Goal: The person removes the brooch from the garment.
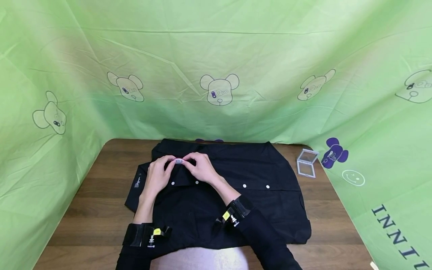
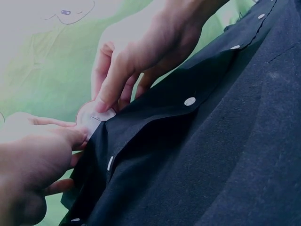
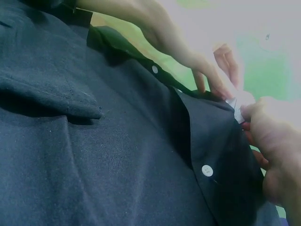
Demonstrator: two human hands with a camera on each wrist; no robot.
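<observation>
A black button-up shirt [image 1: 216,210] lies spread over the table, with a row of white buttons along its placket. At the shirt's upper left, both hands meet at a small round white badge [image 1: 179,161] with a pink rim. My left hand [image 1: 157,174] pinches its left side between thumb and fingers; my right hand [image 1: 203,168] pinches its right side. In the left wrist view, the badge [image 2: 88,115] stands at the edge of the raised black cloth, partly covered by fingertips. The right wrist view shows the badge [image 3: 239,110] between both hands' fingertips.
An open clear plastic case [image 1: 306,168] sits on the wooden table [image 1: 98,210] at the right. A black sleeve with a small white print [image 1: 137,180] lies at the left. Green printed cloth [image 1: 216,48] hangs around the back and sides.
</observation>
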